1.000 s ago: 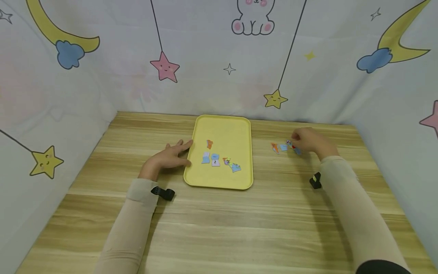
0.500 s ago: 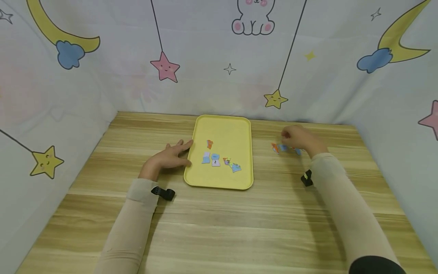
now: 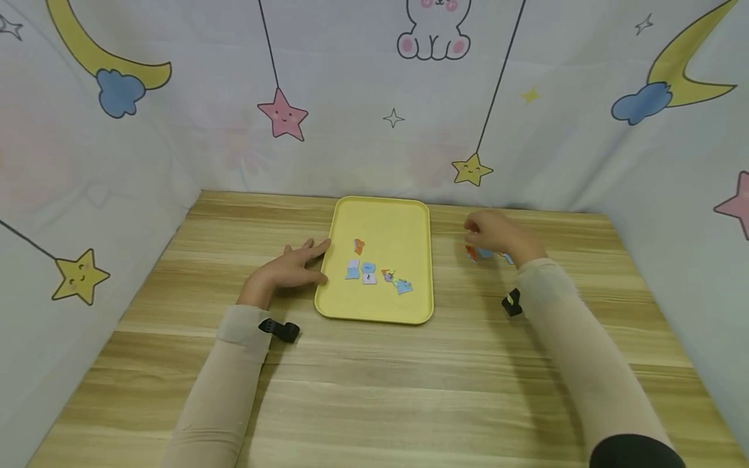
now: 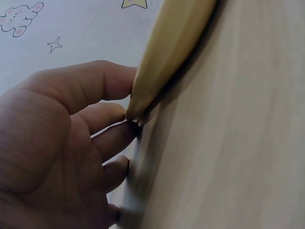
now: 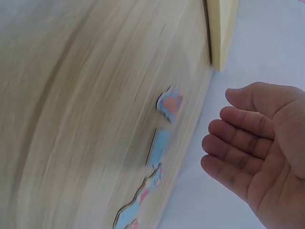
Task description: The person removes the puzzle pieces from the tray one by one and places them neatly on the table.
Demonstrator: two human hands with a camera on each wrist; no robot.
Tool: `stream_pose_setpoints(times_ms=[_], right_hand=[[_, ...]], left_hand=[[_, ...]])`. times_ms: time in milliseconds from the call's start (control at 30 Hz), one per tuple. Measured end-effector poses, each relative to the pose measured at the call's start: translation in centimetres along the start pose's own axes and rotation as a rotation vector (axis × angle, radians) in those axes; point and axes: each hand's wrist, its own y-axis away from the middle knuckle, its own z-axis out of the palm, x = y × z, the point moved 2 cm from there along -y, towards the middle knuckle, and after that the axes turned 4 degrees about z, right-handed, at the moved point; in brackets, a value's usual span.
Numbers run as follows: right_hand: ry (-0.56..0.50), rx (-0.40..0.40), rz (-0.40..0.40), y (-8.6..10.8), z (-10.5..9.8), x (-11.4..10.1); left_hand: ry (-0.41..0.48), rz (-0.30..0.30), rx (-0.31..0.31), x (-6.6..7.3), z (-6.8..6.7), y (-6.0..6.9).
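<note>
My right hand (image 3: 499, 233) has moved left over the last second, from the right end of the row of pieces (image 5: 143, 194) toward its left end, so it is now nearer the tray (image 3: 386, 221). In doing so it has bared more of the row's right end and now covers part of the middle in the head view; as far as I can see, the row lies on the desk (image 3: 374, 390) just where it lay. From the right wrist I make out the orange piece (image 5: 170, 104) nearest the tray, then the blue piece (image 5: 158, 147), then a longer patterned stretch. My right fingers (image 5: 233, 153) are loosely bent, thumb tip near the index tip, with nothing visible in them; they hang above the desk, apart from the row. My left hand (image 3: 287, 268) has stayed put: its fingers (image 4: 114, 140) are spread, thumb and index touching the tray's left rim without clasping it. The tray's pieces (image 3: 404, 286) also match the earlier views, a few grouped low and one orange bit higher up. For the work, I judge this a change of reach only: no piece is picked up, and nothing is added to the tray.
</note>
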Motion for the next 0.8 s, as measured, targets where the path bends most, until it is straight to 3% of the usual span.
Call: stream_pose_setpoints(times_ms=[333,800], right_hand=[[-0.027,-0.059,-0.025,-1.5,0.7,-2.5],[0.05,0.02,-0.11,-2.8,1.0,-5.1]], left_hand=[[0.005,-0.003,-0.001,-0.1,0.1,0.1],[0.023,-0.023,-0.007,0.0,0.0,0.0]])
